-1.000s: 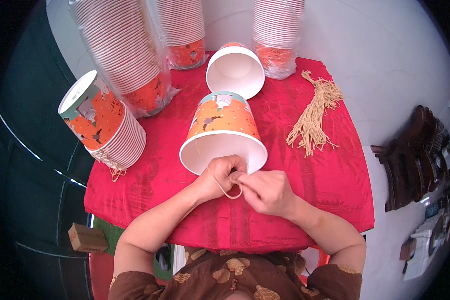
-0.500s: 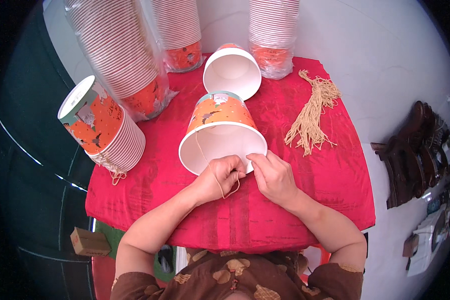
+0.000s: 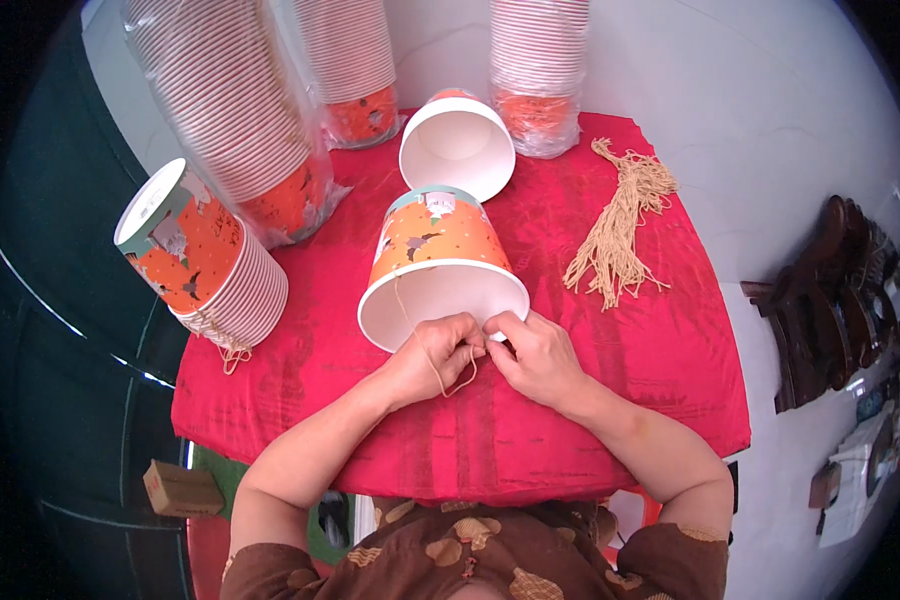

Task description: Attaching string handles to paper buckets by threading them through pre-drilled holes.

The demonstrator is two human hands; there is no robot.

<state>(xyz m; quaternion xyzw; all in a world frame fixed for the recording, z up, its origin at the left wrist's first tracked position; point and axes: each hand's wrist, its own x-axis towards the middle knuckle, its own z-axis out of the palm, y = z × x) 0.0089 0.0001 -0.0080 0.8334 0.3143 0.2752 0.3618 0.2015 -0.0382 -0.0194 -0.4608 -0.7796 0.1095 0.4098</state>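
An orange paper bucket point(image 3: 440, 232) with printed figures lies on its side in front of me, its white open mouth facing me. A tan cord point(image 3: 410, 325) runs from the left of its rim, over my left hand, and loops below it. My left hand point(image 3: 432, 352) is closed in a pinch on the cord, at the lower part of the mouth. Close against its fingertips, my right hand point(image 3: 537, 355) pinches too, beside the rim's lower right. What lies between the right fingertips is hidden.
A red cloth point(image 3: 370, 445) covers the table. Another bucket point(image 3: 458, 150) lies behind. At left stands a nested bucket stack point(image 3: 210, 260) with cords hanging from it. Plastic-wrapped stacks point(image 3: 235, 110) rise at the back. A bundle of tan cords point(image 3: 625, 220) lies at right.
My right hand has moved slightly left, from the bucket's lower right rim to the left fingertips. The left hand still pinches the cord.
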